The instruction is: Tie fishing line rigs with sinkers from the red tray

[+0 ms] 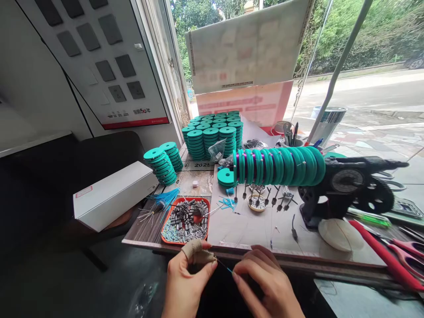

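Just off the table's front edge, my left hand (190, 274), with beige wraps on its fingers, pinches one end of a thin dark line (224, 265). A tiny metallic bit shows at those fingertips, too small to name. My right hand (265, 280) has its thumb and forefinger closed on the line's light-blue end. Beyond my left hand sits an orange-rimmed tray (208, 221) of dark metal cylinders, small metal fittings and pale-blue tubes. A row of teal foam spools (278, 165) is mounted on a black winding machine (344, 181), with dark weights dangling below.
Stacked teal spools (212, 137) stand at the back, more stacks (160, 163) farther left. A white box (114, 194) rests on a chair. Blue strands (165, 198) lie by the tray. A small bowl (257, 203) holds beads. Red-handled scissors (409, 254) lie right.
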A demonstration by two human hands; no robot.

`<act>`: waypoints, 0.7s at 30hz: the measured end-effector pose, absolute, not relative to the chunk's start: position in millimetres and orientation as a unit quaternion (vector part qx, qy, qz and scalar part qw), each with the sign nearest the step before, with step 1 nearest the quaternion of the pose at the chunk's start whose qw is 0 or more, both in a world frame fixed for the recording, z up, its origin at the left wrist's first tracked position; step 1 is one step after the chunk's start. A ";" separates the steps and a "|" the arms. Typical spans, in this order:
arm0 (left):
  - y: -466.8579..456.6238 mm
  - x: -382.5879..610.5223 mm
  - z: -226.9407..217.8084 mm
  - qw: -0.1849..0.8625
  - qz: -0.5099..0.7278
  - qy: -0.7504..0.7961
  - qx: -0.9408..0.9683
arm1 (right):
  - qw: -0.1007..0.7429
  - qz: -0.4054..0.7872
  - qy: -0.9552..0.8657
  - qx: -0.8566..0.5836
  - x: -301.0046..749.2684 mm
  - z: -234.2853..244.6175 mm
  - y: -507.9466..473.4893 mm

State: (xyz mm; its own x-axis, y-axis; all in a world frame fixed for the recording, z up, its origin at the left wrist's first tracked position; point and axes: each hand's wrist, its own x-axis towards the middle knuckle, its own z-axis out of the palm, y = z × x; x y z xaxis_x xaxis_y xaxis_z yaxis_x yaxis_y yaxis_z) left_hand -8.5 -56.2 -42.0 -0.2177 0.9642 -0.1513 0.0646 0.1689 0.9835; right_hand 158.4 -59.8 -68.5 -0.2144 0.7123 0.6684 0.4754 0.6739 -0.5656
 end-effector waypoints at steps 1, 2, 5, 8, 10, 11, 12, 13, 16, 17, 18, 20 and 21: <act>-55.8 -8.5 -42.1 0.458 0.486 0.611 0.425 | 0.493 0.119 -0.771 -0.385 158.4 -69.0 -59.8; -55.7 -8.7 -42.5 0.453 0.485 0.612 0.430 | 0.490 0.120 -0.772 -0.385 158.3 -69.5 -59.7; -57.4 -9.7 -47.1 0.435 0.478 0.614 0.453 | 0.482 0.118 -0.779 -0.384 157.1 -70.7 -59.4; -62.8 -8.1 -57.2 0.362 0.479 0.618 0.508 | 0.496 0.094 -0.768 -0.394 153.2 -70.9 -59.0; -67.6 -4.5 -65.4 0.264 0.495 0.614 0.555 | 0.509 0.077 -0.756 -0.405 149.1 -71.3 -58.8; -69.8 -2.3 -69.4 0.210 0.505 0.607 0.577 | 0.511 0.073 -0.751 -0.411 147.0 -72.0 -58.7; -71.8 -0.2 -73.1 0.161 0.514 0.597 0.595 | 0.511 0.074 -0.749 -0.415 145.0 -73.0 -58.6; -73.3 1.8 -76.4 0.121 0.520 0.587 0.609 | 0.510 0.077 -0.748 -0.418 143.3 -74.2 -58.7; -74.8 5.4 -83.3 0.060 0.527 0.574 0.624 | 0.513 0.088 -0.749 -0.411 140.8 -78.5 -59.5; -74.5 6.0 -84.5 0.056 0.529 0.576 0.620 | 0.513 0.089 -0.750 -0.408 140.9 -79.5 -60.0; -73.9 6.3 -85.3 0.057 0.532 0.580 0.615 | 0.515 0.090 -0.751 -0.405 141.2 -80.3 -60.5; -72.5 6.8 -85.8 0.068 0.537 0.585 0.604 | 0.517 0.088 -0.751 -0.401 142.0 -80.8 -61.6; -71.7 7.1 -85.6 0.075 0.538 0.587 0.600 | 0.522 0.085 -0.749 -0.400 142.1 -80.8 -61.9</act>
